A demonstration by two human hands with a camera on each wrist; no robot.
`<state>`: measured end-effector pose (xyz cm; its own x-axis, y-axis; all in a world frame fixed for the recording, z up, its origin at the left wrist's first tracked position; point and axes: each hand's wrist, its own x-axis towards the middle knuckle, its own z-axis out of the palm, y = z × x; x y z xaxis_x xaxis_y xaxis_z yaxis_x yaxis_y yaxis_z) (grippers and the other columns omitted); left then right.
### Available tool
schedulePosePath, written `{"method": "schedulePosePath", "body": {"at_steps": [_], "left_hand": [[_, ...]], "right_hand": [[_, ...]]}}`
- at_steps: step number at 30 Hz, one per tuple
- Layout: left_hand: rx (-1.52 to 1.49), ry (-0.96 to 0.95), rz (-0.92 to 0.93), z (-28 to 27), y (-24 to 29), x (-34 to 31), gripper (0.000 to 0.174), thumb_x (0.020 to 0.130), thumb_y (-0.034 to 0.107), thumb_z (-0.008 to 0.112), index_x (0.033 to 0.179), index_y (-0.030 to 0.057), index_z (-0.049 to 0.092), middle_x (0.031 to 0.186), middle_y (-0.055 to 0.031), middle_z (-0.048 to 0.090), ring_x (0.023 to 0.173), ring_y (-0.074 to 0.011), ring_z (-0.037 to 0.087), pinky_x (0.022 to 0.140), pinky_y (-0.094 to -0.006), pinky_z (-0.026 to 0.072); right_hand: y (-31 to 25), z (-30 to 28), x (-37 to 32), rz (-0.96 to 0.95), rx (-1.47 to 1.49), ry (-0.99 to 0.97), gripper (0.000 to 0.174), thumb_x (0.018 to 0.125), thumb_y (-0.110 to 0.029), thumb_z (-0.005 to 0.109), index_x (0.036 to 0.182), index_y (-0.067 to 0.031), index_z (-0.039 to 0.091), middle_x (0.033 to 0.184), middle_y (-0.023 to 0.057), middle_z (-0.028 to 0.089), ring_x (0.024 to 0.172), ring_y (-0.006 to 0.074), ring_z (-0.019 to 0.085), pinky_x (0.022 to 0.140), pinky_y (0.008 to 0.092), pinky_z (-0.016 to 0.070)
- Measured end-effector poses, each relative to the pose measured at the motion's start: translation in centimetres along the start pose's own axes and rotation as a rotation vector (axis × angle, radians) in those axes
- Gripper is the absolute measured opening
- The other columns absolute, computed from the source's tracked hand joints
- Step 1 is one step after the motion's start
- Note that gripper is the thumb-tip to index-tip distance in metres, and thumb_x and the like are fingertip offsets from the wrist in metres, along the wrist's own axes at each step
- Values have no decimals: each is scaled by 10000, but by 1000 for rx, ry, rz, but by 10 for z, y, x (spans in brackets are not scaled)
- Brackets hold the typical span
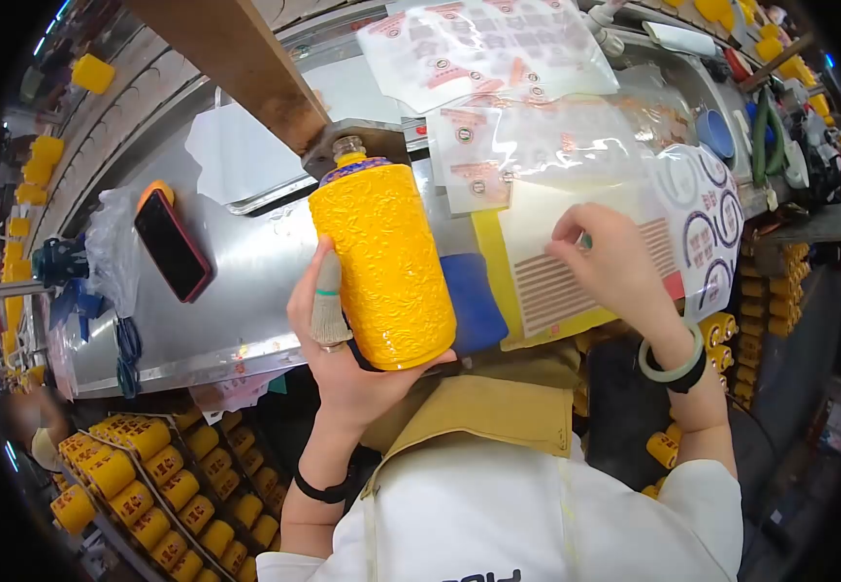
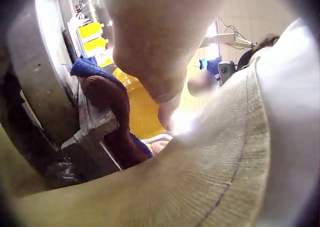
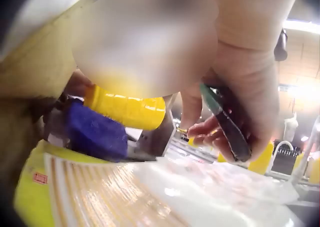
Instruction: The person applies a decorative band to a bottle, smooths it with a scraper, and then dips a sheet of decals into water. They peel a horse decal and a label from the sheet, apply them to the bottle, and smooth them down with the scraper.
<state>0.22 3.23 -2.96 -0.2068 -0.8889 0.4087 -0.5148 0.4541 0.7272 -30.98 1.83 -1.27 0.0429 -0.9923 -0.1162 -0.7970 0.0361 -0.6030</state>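
My left hand (image 1: 343, 373) grips a yellow embossed bottle (image 1: 381, 267) near its base, the thumb along its left side. A grey knitted cover with a green edge (image 1: 330, 315) sits on one digit of that hand. The bottle leans with its clear neck away from me; a purple-blue band circles its shoulder. My right hand (image 1: 614, 257) hovers over a sheet with brown-gold stripes (image 1: 561, 296), thumb and fingertips brought together. In the right wrist view a small flat green-and-dark tool (image 3: 227, 124) lies within its curled fingers. A blue cloth (image 1: 474, 301) lies beside the bottle.
A wooden beam (image 1: 236, 68) slants down to a metal bracket (image 1: 367, 141) behind the bottle neck. Printed sheets (image 1: 483, 48) lie at the back and right. A phone (image 1: 173, 247) lies left on the metal table (image 1: 255, 320). Many yellow bottles (image 1: 148, 495) are racked below left.
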Motion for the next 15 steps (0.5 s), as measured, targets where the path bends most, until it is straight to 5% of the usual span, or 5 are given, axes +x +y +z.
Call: {"method": "schedulePosePath", "body": {"at_steps": [6, 8, 15], "left_hand": [[-32, 12, -14, 0, 0, -1, 1245, 588, 422, 1018, 1551, -7, 354, 1562, -169, 377, 1414, -344, 413, 1171, -442, 368], [-101, 1, -28, -1, 1, -2, 1224, 604, 376, 1020, 1554, -4, 348, 1576, -167, 352, 1429, -339, 401, 1181, -436, 366], [-169, 35, -131, -2, 2, -13, 1222, 629, 334, 1016, 1569, 2, 309, 1581, -174, 316, 1429, -331, 404, 1181, -428, 375]], "right_hand": [[8, 20, -9, 83, -141, 130, 221, 840, -140, 810, 889, 8, 654, 840, 142, 693, 777, 279, 679, 731, 370, 531], [8, 20, -9, 168, -59, 80, 219, 836, -148, 797, 910, -10, 643, 891, 173, 694, 915, 375, 666, 808, 448, 525], [5, 11, -6, 176, 144, 31, 162, 849, -71, 767, 963, 6, 681, 851, 170, 705, 829, 350, 685, 776, 422, 535]]}}
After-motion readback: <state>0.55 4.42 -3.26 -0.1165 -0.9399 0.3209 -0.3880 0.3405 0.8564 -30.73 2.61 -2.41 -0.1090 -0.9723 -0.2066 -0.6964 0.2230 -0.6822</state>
